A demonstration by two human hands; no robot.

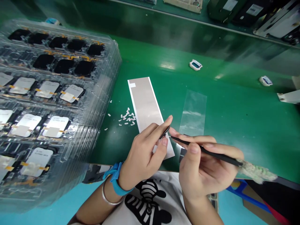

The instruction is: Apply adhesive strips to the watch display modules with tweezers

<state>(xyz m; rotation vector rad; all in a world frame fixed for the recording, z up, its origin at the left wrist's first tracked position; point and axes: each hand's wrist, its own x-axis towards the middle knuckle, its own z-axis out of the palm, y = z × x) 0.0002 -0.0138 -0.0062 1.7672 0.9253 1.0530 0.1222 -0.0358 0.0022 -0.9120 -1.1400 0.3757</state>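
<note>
My left hand [147, 145], with a blue wrist strap and a bangle at the wrist, pinches a small dark flat part [164, 132] between thumb and fingers. Most of that part is hidden by the fingers. My right hand [206, 168] is closed around a pair of black tweezers [217, 155], whose back end is wrapped in frayed, pale material. The tweezers' fine tip reaches the dark part; whether it grips anything there is too small to tell. Beneath my left hand lies a long beige sheet [147, 103] with white edges. Tiny pale scraps [127, 118] are scattered left of it.
Stacked clear plastic trays [107, 62] with black and silver screen modules stand at the left. A transparent film [193, 109] lies right of the sheet. Two small white-framed pieces [196, 65] sit farther back on the green table [234, 125]. A shelf [182, 14] runs behind.
</note>
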